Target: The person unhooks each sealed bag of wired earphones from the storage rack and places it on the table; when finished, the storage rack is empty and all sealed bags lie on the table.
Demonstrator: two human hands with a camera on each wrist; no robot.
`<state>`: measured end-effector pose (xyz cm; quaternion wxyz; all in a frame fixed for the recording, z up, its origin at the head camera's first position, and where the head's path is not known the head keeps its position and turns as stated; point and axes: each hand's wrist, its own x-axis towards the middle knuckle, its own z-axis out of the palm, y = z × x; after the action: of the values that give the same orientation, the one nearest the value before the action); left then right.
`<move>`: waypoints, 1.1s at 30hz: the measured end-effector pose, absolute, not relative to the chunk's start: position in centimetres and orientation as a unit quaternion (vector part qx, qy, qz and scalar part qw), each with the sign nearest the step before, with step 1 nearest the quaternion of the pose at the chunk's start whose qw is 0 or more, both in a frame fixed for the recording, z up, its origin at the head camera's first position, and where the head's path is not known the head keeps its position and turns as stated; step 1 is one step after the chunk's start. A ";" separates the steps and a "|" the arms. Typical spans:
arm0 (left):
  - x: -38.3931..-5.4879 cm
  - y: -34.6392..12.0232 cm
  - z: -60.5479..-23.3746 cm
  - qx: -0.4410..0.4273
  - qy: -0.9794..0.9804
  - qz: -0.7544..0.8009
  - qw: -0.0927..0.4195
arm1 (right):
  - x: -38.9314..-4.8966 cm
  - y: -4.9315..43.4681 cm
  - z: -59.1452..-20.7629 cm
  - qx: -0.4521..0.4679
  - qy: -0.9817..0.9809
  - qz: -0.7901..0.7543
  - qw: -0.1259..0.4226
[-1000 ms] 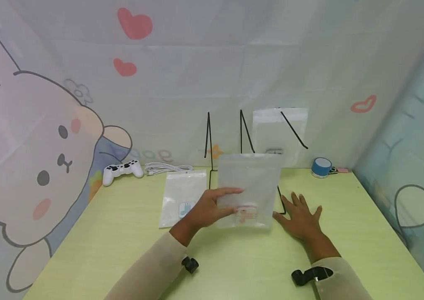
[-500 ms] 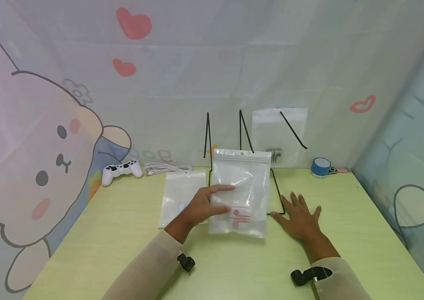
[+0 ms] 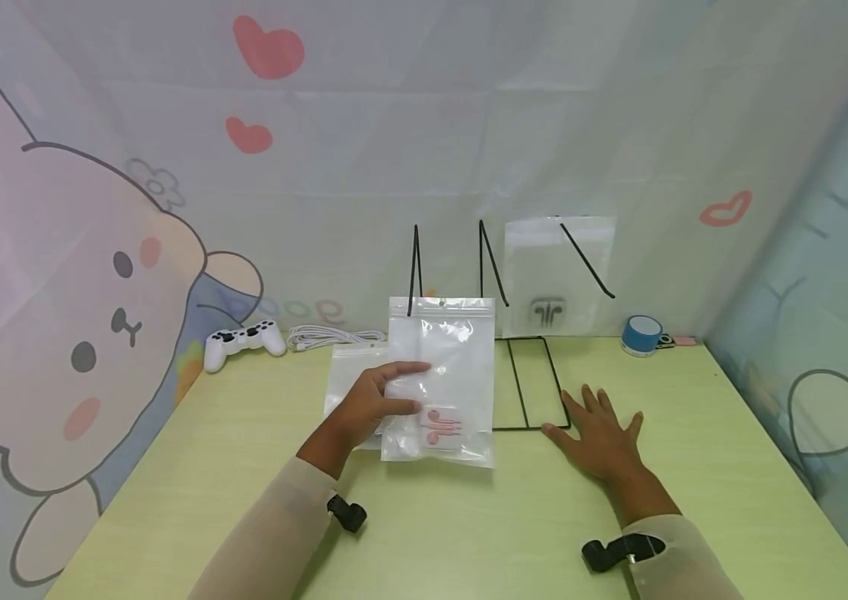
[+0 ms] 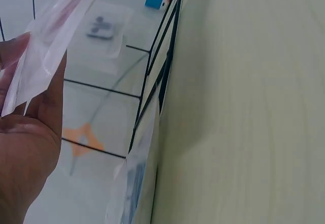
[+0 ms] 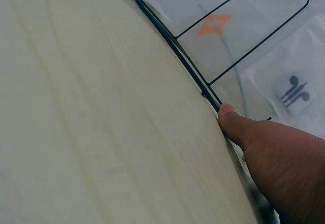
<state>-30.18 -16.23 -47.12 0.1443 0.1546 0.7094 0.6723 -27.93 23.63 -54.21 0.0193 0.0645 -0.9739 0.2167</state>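
My left hand (image 3: 352, 408) pinches the left side of a clear zip bag (image 3: 461, 358) that holds a case with pink earphones (image 3: 442, 427). The bag hangs upright, its punched hole right of the left hook (image 3: 411, 292) of a black wire rack (image 3: 518, 384). In the head view the hook tip crosses in front of the bag's top. On the rack's right hook hangs another zip bag (image 3: 532, 258) with dark earphones (image 5: 293, 92). My right hand (image 3: 604, 437) rests with fingers spread at the rack's right base corner, thumb (image 5: 233, 125) touching the wire.
A third zip bag (image 3: 349, 367) lies on the table behind the held one, partly hidden. At the back left are a white game controller (image 3: 246, 340) and a coiled white cable (image 3: 334, 335). A blue cylinder (image 3: 642, 336) and a small pink item (image 3: 685, 341) stand back right.
My left hand has carried the bag leftward from before the rack's middle to the left hook, and its face has turned toward the head camera. My right hand has stayed in place.
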 end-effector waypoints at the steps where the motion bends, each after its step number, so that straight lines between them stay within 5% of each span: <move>1: -30.2 -16.6 -47.1 0.151 0.707 0.676 0.147 | -27.9 23.6 -54.2 0.065 -0.974 0.217 0.019; 33: -32.7 -28.2 -49.1 0.102 0.700 0.694 0.133 | -27.9 23.8 -54.5 0.064 -0.974 0.219 0.017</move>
<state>-32.68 -28.21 -49.09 0.1335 0.1025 0.7004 0.6937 -27.89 23.79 -54.54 0.0170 0.0635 -0.9736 0.2185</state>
